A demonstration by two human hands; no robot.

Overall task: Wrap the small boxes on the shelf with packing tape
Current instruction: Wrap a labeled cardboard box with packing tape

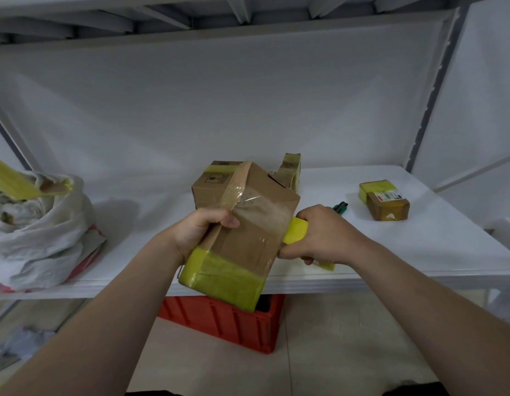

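Over the near shelf edge: brown cardboard box [248, 224], yellow-green tape banding its near end and clear film across its top, tilted up off the white shelf [434, 230] so tape can pass underneath (my reading).
Left hand [202, 232]: curled round the box's left edge, thumb on the clear strip, likely steadying it.
Right hand [319, 238]: fingers closed round a yellow tape roll [295, 231] touching the box's right side, placed to draw tape across.
Far right: small taped brown parcel [385, 200] lying flat, apparently finished; green-handled tool [341, 207] near it.
Left: white crumpled sack [39, 232].
Below: red plastic crate [228, 324].
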